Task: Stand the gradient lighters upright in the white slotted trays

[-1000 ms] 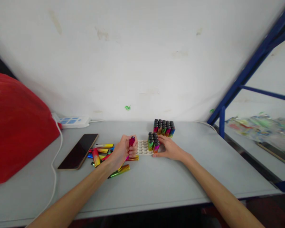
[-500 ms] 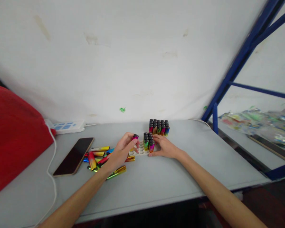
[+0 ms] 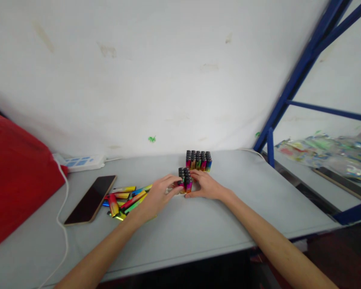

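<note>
A small group of upright lighters (image 3: 184,179) with black caps stands in a white tray that my hands almost hide. My left hand (image 3: 159,194) reaches in from the left, its fingertips pinched on a pink lighter at the group's left side. Cupped round the right end of the group, my right hand (image 3: 205,186) has its thumb along the front and its fingers against the lighters. A fuller block of upright lighters (image 3: 197,159) stands just behind. Loose lighters (image 3: 124,196) in many colours lie in a pile under my left wrist.
A dark phone (image 3: 90,198) lies left of the pile. Behind it are a white power strip (image 3: 82,161) and its cable (image 3: 60,218). A red bag (image 3: 15,180) fills the left side. A blue rack frame (image 3: 291,86) and a shelf with plastic bags (image 3: 325,154) stand right.
My left hand has carried the pink lighter rightwards and lowered it from upright in a fist to the side of the standing group. The right hand has stayed at the tray.
</note>
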A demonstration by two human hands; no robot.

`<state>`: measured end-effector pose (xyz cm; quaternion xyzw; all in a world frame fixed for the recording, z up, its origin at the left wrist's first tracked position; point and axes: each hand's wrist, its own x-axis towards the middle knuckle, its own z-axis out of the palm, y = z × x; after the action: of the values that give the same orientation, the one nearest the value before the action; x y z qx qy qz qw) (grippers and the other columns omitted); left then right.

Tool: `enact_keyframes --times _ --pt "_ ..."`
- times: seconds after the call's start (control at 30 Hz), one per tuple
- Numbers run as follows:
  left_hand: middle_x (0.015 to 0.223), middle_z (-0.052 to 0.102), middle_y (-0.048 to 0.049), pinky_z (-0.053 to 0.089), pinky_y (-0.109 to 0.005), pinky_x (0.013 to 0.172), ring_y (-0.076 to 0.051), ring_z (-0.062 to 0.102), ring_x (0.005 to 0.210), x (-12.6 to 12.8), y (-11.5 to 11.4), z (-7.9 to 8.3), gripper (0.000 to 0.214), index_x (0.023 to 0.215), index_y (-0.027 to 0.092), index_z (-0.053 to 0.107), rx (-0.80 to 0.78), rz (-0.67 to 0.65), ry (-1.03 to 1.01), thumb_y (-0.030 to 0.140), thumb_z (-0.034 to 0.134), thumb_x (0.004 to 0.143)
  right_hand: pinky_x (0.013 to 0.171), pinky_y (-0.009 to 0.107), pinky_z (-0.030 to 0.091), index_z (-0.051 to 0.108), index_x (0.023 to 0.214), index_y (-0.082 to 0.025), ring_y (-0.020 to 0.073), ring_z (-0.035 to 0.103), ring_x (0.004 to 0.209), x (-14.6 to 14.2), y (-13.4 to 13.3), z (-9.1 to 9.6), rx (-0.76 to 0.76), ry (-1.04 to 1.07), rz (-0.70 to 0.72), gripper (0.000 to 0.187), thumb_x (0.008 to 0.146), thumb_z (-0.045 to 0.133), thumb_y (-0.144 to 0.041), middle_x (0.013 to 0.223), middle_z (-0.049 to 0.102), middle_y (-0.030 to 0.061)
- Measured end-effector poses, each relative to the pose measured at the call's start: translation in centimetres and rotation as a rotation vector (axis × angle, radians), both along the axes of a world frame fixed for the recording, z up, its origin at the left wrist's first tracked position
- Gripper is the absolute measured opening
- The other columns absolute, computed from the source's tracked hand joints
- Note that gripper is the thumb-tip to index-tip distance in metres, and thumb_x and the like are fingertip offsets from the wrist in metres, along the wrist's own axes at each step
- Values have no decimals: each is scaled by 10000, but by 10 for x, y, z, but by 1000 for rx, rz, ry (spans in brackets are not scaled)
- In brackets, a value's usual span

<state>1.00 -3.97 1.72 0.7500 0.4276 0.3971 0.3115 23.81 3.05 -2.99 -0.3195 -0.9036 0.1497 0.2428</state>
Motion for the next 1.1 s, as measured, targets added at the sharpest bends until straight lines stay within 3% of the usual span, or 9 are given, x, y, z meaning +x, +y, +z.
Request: enact_keyframes --times 0.17,0.37,0.47,0.6,0.77,0.93,1.1 --pt "953 720 -74 503 -301 831 -231 641 868 2 2 -6 154 978 226 742 -36 2 -58 279 745 833 1102 458 448 633 1310 -156 313 576 1246 0 -1 3 -30 -10 5 771 724 811 -625 1370 587 147" --pt "937 730 -33 512 -289 798 -195 683 837 0 0 -20 342 1180 265 567 2 28 9 308 708 872 1112 449 437 649 1283 -165 307 557 1270 2 -1 2 -52 -24 12 725 745 795 -629 1386 572 143" --pt "919 719 -36 484 -289 810 -196 664 837 -23 4 -11 236 1112 255 627 104 40 191 329 677 894 1106 464 439 650 1274 -146 317 554 1272 2 0 -1 -48 -42 0 737 750 781 -648 1385 568 161" --pt "802 690 -42 440 -294 793 -212 613 796 -77 20 -1 73 878 232 716 207 189 381 294 681 860 1100 474 451 614 1326 -119 323 570 1251 3 0 -4 -56 -35 -28 814 747 771 -669 1374 571 177" --pt "703 682 -49 412 -285 668 -211 576 668 -131 30 2 126 705 236 755 19 249 450 355 786 729 1112 511 439 637 1301 -124 348 564 1260 4 1 -8 -67 -39 -31 798 752 752 -692 1384 561 187" --pt "706 684 -41 420 -266 648 -206 568 663 -142 25 4 129 718 252 787 -138 184 403 345 823 636 1103 507 451 665 1253 -134 342 574 1239 4 0 -7 -68 -33 -27 754 751 753 -691 1367 573 175" --pt "765 668 -53 480 -282 746 -224 580 755 -138 26 -1 106 645 243 755 -86 174 333 304 829 602 1103 495 454 666 1236 -134 333 574 1242 4 -1 -4 -62 -52 -28 725 757 760 -670 1366 573 170"
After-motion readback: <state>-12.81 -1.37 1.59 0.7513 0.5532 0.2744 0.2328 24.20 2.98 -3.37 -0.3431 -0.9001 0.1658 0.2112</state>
